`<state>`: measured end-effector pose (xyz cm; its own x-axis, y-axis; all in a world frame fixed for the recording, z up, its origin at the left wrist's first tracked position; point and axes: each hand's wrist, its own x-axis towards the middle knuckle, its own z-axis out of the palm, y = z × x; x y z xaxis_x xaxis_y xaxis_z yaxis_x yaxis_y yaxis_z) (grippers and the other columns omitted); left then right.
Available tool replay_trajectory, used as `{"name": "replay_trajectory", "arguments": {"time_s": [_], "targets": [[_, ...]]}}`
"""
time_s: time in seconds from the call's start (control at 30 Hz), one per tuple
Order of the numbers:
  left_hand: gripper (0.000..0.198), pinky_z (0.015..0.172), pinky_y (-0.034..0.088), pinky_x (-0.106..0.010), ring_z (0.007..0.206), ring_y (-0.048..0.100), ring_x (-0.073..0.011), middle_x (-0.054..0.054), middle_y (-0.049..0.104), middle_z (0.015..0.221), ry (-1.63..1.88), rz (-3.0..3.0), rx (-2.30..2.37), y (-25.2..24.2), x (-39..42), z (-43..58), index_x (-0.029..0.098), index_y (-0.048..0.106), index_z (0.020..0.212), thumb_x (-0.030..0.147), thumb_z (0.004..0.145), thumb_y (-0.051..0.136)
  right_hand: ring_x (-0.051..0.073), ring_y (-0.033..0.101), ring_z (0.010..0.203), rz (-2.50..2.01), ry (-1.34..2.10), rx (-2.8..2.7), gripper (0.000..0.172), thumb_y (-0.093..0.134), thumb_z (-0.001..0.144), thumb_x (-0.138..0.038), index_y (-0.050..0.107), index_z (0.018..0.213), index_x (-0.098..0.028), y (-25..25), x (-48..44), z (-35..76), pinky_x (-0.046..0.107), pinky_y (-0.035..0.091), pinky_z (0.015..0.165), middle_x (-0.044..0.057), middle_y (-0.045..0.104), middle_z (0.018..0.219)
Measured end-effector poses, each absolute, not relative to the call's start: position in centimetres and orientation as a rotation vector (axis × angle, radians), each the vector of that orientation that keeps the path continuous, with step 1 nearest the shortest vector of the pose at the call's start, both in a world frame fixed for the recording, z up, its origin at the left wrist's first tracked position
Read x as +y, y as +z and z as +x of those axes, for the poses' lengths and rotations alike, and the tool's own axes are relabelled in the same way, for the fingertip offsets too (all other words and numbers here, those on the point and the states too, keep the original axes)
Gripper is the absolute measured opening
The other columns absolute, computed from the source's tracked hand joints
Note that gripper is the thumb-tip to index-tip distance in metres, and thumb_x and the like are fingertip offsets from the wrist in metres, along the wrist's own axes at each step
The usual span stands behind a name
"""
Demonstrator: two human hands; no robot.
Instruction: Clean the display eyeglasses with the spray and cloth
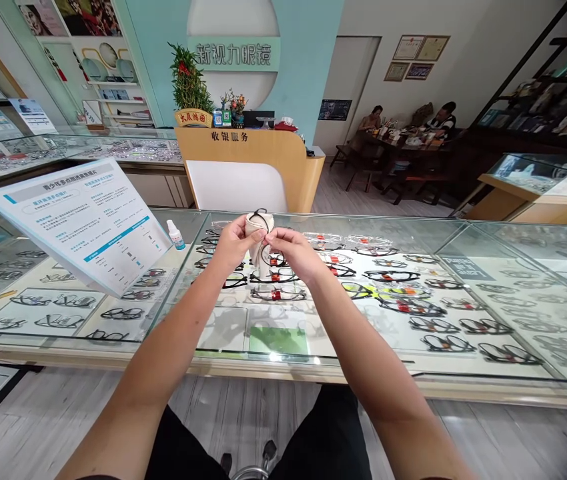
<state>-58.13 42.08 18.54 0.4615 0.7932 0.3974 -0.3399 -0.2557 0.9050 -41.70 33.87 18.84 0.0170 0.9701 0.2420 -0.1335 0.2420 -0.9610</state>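
Note:
Over the glass display counter I hold a pair of thin dark-rimmed glasses wrapped partly in a whitish cloth. My left hand is closed on the cloth and the glasses, with its thumb pressing toward the middle. My right hand pinches the glasses near the centre, close to the left thumb. One dark rim shows above the fingers and another part below them. The cloth hangs down between the hands, and much of the glasses is hidden by fingers and cloth.
Rows of eyeglasses lie beneath the counter glass. A printed sign leans at left, beside a small spray bottle. Beyond stands a wooden reception desk. Two people sit at a dark table at the back right.

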Motion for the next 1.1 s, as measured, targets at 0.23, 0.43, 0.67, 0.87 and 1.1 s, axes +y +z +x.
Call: {"name": "replay_trajectory", "arguments": {"time_s": [0.23, 0.43, 0.67, 0.87, 1.1], "targets": [[0.069, 0.059, 0.04, -0.028, 0.062, 0.048, -0.0122, 0.002, 0.059, 0.067, 1.334, 1.512, 0.564, 18.0, 41.9, -58.1, 0.02, 0.067, 0.076, 0.087, 0.08, 0.084, 0.018, 0.053, 0.082, -0.962, 1.085, -1.258, 0.049, 0.098, 0.073, -0.066, 0.074, 0.078, -0.023, 18.8, 33.5, -42.9, 0.033, 0.043, 0.082, 0.001, 0.07, 0.085], [0.072, 0.064, 0.047, -0.029, 0.068, 0.057, -0.016, 0.001, 0.06, 0.068, 1.439, 1.306, 0.622, 17.9, 43.1, -57.7, 0.022, 0.064, 0.08, 0.092, 0.08, 0.079, 0.019, 0.059, 0.086, -0.908, 0.995, -1.132, 0.051, 0.095, 0.074, -0.071, 0.073, 0.081, -0.026, 18.9, 33.9, -42.1, 0.034, 0.048, 0.083, 0.003, 0.074, 0.094], [0.053, 0.061, 0.042, -0.028, 0.062, 0.042, -0.0134, 0.004, 0.047, 0.072, 1.548, 1.394, 0.605, 18.3, 43.3, -58.9, 0.026, 0.068, 0.091, 0.078, 0.089, 0.08, 0.025, 0.069, 0.108, -0.865, 0.9, -1.04, 0.049, 0.093, 0.076, -0.07, 0.07, 0.084, -0.028, 19.4, 34.1, -40.7, 0.036, 0.053, 0.095, 0.005, 0.075, 0.096], [0.05, 0.088, 0.051, -0.039, 0.09, 0.06, -0.0245, -0.006, 0.062, 0.091, 1.789, 2.071, 0.707, 18.4, 41.7, -59.3, 0.024, 0.062, 0.076, 0.067, 0.094, 0.081, 0.022, 0.067, 0.09, -0.87, 0.835, -1.124, 0.039, 0.087, 0.085, -0.063, 0.069, 0.082, -0.028, 19.7, 33.7, -40.8, 0.038, 0.052, 0.096, 0.0, 0.07, 0.083], [0.081, 0.115, 0.049, -0.051, 0.132, 0.066, -0.0386, -0.018, 0.075, 0.145, 1.696, 2.418, 0.701, 17.4, 42.1, -58.9, 0.025, 0.071, 0.148, 0.077, 0.088, 0.084, 0.022, 0.06, 0.08, -0.991, 0.698, -1.295, 0.034, 0.077, 0.089, -0.054, 0.068, 0.071, -0.027, 20.3, 33.3, -40.4, 0.039, 0.049, 0.084, 0.002, 0.069, 0.073]]}}
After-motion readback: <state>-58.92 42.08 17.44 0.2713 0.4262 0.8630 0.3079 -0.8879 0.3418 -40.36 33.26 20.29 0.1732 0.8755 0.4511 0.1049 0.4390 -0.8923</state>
